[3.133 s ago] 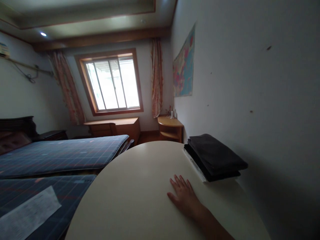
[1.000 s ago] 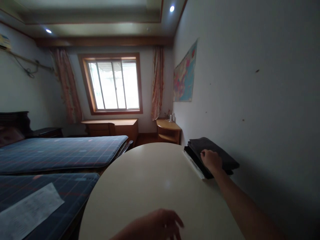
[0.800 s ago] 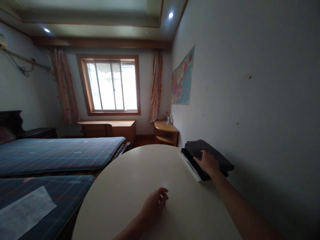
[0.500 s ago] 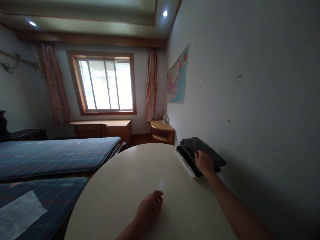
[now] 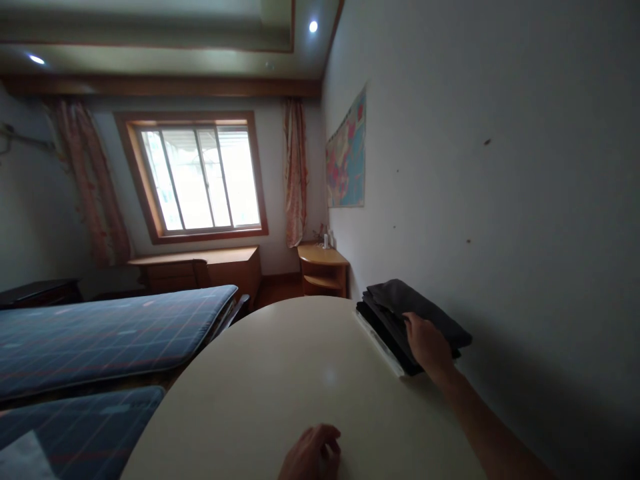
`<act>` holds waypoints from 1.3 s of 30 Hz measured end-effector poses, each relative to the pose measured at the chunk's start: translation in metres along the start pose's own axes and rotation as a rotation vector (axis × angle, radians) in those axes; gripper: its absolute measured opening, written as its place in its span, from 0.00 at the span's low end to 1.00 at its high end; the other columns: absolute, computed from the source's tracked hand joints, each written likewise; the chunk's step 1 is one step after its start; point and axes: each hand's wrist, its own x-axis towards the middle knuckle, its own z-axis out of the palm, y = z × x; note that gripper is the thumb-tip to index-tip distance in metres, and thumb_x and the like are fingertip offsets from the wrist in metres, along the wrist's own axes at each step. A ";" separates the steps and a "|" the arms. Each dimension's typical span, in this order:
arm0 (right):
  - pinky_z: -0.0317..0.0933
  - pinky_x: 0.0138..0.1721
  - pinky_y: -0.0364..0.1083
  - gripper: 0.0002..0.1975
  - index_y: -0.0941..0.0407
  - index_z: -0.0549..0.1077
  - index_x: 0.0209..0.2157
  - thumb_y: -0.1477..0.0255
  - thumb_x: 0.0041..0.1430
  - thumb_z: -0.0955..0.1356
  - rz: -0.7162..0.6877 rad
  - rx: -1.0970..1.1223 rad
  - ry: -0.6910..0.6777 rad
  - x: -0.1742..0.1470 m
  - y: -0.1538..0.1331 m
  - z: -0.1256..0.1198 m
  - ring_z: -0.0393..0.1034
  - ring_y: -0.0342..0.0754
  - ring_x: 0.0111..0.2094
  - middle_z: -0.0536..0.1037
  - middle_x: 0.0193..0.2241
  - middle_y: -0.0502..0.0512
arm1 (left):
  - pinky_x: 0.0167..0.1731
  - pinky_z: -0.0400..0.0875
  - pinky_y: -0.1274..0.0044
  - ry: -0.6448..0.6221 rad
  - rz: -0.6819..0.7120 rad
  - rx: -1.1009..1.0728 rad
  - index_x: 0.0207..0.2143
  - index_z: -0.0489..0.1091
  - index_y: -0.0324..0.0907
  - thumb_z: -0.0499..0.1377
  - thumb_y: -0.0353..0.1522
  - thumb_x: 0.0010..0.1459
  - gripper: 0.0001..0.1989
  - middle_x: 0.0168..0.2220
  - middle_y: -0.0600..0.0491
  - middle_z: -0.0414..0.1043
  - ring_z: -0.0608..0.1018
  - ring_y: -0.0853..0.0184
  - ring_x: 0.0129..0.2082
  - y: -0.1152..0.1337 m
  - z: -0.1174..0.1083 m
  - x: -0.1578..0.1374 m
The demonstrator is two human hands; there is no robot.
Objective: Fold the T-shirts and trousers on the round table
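Observation:
A pile of dark folded cloth point(image 5: 400, 300) lies at the far right of the round cream table point(image 5: 270, 360), close to the wall. Its top piece is dark grey, the layers below look black, and a white flat edge point(image 5: 379, 340) shows underneath. My right hand point(image 5: 429, 343) reaches onto the pile, thumb and fingers closed on the near edge of the dark grey folded cloth. What garment or bag it is, I cannot make out. At the bottom of the view my left hand point(image 5: 313, 453) rests low over the table, fingers loosely curled and apart, holding nothing.
The white wall point(image 5: 525, 200) rises directly right of the pile. Left of the table are mattresses point(image 5: 125, 333) in blue plaid, with a paper sheet point(image 5: 25, 460) on the nearer one. A corner shelf point(image 5: 323, 257) and a desk point(image 5: 230, 257) stand beyond, below the window.
The view has tilted up and turned slightly right, so both hands appear lower in the picture. My right hand stays on the dark cloth; my left hand stays by the table.

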 end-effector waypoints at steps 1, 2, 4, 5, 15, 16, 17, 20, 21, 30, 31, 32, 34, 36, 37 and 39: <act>0.64 0.41 0.48 0.18 0.58 0.71 0.52 0.74 0.70 0.55 -0.001 -0.004 0.002 0.002 -0.001 -0.004 0.74 0.55 0.44 0.79 0.45 0.62 | 0.45 0.69 0.77 -0.001 0.015 -0.019 0.48 0.66 0.48 0.55 0.29 0.55 0.17 0.43 0.52 0.77 0.77 0.66 0.41 0.001 -0.001 0.000; 0.64 0.41 0.49 0.19 0.58 0.71 0.52 0.74 0.70 0.55 -0.005 -0.006 0.014 0.005 -0.002 -0.011 0.74 0.55 0.43 0.79 0.44 0.63 | 0.45 0.69 0.77 0.000 0.029 -0.039 0.49 0.65 0.48 0.55 0.30 0.56 0.17 0.43 0.52 0.77 0.77 0.66 0.40 0.001 -0.003 -0.001; 0.65 0.41 0.49 0.19 0.58 0.70 0.53 0.74 0.69 0.54 -0.029 0.011 0.084 0.012 -0.005 -0.032 0.73 0.55 0.43 0.78 0.45 0.63 | 0.45 0.70 0.77 0.025 0.046 -0.081 0.50 0.64 0.48 0.54 0.31 0.58 0.16 0.42 0.52 0.77 0.77 0.67 0.39 0.004 -0.005 -0.002; 0.65 0.41 0.49 0.19 0.57 0.70 0.53 0.73 0.69 0.54 -0.044 0.033 0.147 0.016 -0.008 -0.047 0.73 0.55 0.44 0.77 0.45 0.63 | 0.44 0.70 0.77 0.042 0.049 -0.101 0.50 0.63 0.47 0.53 0.32 0.59 0.16 0.42 0.51 0.76 0.77 0.67 0.38 0.005 -0.006 -0.003; 0.67 0.44 0.48 0.13 0.52 0.70 0.49 0.70 0.68 0.59 -0.498 0.533 0.621 -0.029 -0.065 -0.234 0.75 0.50 0.41 0.79 0.42 0.55 | 0.51 0.70 0.64 0.567 0.217 -0.137 0.68 0.39 0.48 0.58 0.40 0.61 0.40 0.69 0.40 0.45 0.64 0.53 0.62 0.079 -0.050 -0.032; 0.67 0.43 0.47 0.13 0.52 0.71 0.49 0.69 0.68 0.59 -0.552 0.555 0.574 -0.041 -0.071 -0.244 0.75 0.49 0.40 0.79 0.41 0.54 | 0.54 0.68 0.62 0.637 0.215 -0.135 0.69 0.35 0.47 0.59 0.42 0.59 0.44 0.69 0.39 0.44 0.61 0.51 0.64 0.093 -0.058 -0.035; 0.67 0.42 0.47 0.13 0.52 0.71 0.48 0.69 0.68 0.60 -0.608 0.572 0.511 -0.052 -0.076 -0.251 0.75 0.49 0.39 0.79 0.41 0.54 | 0.56 0.65 0.60 0.675 0.178 -0.143 0.69 0.31 0.47 0.59 0.42 0.60 0.47 0.68 0.39 0.47 0.60 0.51 0.65 0.106 -0.066 -0.039; 0.67 0.42 0.45 0.12 0.52 0.72 0.48 0.68 0.69 0.60 -0.762 0.581 0.282 -0.078 -0.086 -0.259 0.76 0.47 0.39 0.80 0.40 0.52 | 0.61 0.60 0.60 0.738 0.176 -0.194 0.69 0.36 0.43 0.59 0.43 0.60 0.45 0.64 0.40 0.57 0.64 0.53 0.63 0.138 -0.092 -0.048; 0.66 0.42 0.44 0.13 0.52 0.72 0.48 0.68 0.69 0.59 -0.795 0.567 0.220 -0.083 -0.086 -0.258 0.76 0.47 0.39 0.80 0.40 0.52 | 0.60 0.61 0.61 0.736 0.206 -0.200 0.68 0.41 0.43 0.59 0.42 0.59 0.42 0.63 0.42 0.60 0.66 0.54 0.61 0.145 -0.101 -0.052; 0.62 0.32 0.43 0.25 0.54 0.64 0.55 0.57 0.61 0.67 -0.597 0.345 -0.090 -0.101 -0.060 -0.194 0.75 0.48 0.32 0.79 0.35 0.52 | 0.40 0.70 0.70 0.526 0.098 0.371 0.37 0.73 0.42 0.57 0.40 0.58 0.12 0.35 0.50 0.75 0.77 0.58 0.37 0.162 -0.190 -0.080; 0.61 0.31 0.43 0.27 0.55 0.64 0.55 0.56 0.59 0.69 -0.554 0.285 -0.128 -0.109 -0.061 -0.186 0.75 0.49 0.32 0.79 0.35 0.53 | 0.39 0.70 0.71 0.472 0.058 0.429 0.36 0.73 0.42 0.57 0.44 0.57 0.15 0.35 0.50 0.75 0.77 0.58 0.37 0.160 -0.194 -0.081; 0.60 0.30 0.43 0.28 0.55 0.64 0.53 0.56 0.58 0.70 -0.502 0.211 -0.154 -0.118 -0.063 -0.179 0.75 0.50 0.32 0.79 0.35 0.54 | 0.39 0.70 0.71 0.404 0.023 0.469 0.36 0.74 0.42 0.58 0.48 0.56 0.18 0.35 0.49 0.75 0.77 0.58 0.36 0.155 -0.196 -0.082; 0.59 0.29 0.44 0.19 0.56 0.68 0.48 0.60 0.59 0.70 -0.390 0.066 -0.164 -0.141 -0.069 -0.165 0.76 0.54 0.35 0.79 0.37 0.58 | 0.39 0.70 0.71 0.229 -0.029 0.507 0.40 0.75 0.43 0.59 0.55 0.52 0.27 0.39 0.47 0.76 0.78 0.57 0.37 0.142 -0.191 -0.085; 0.60 0.30 0.45 0.11 0.56 0.69 0.44 0.65 0.65 0.65 -0.258 0.010 -0.179 -0.169 -0.076 -0.152 0.76 0.54 0.33 0.79 0.33 0.60 | 0.43 0.71 0.70 0.053 -0.069 0.505 0.48 0.73 0.43 0.60 0.59 0.46 0.37 0.49 0.43 0.73 0.78 0.54 0.42 0.123 -0.178 -0.091; 0.61 0.31 0.45 0.11 0.56 0.70 0.42 0.64 0.66 0.63 -0.228 0.047 -0.216 -0.183 -0.078 -0.144 0.76 0.53 0.32 0.79 0.31 0.59 | 0.46 0.70 0.69 -0.005 -0.094 0.494 0.53 0.70 0.42 0.61 0.60 0.44 0.41 0.54 0.41 0.70 0.77 0.52 0.46 0.112 -0.170 -0.094; 0.63 0.35 0.46 0.16 0.54 0.71 0.43 0.57 0.66 0.62 -0.245 0.223 -0.334 -0.210 -0.081 -0.127 0.76 0.52 0.34 0.80 0.35 0.59 | 0.52 0.67 0.67 -0.047 -0.127 0.491 0.59 0.65 0.38 0.62 0.59 0.43 0.48 0.64 0.36 0.58 0.71 0.47 0.56 0.093 -0.155 -0.099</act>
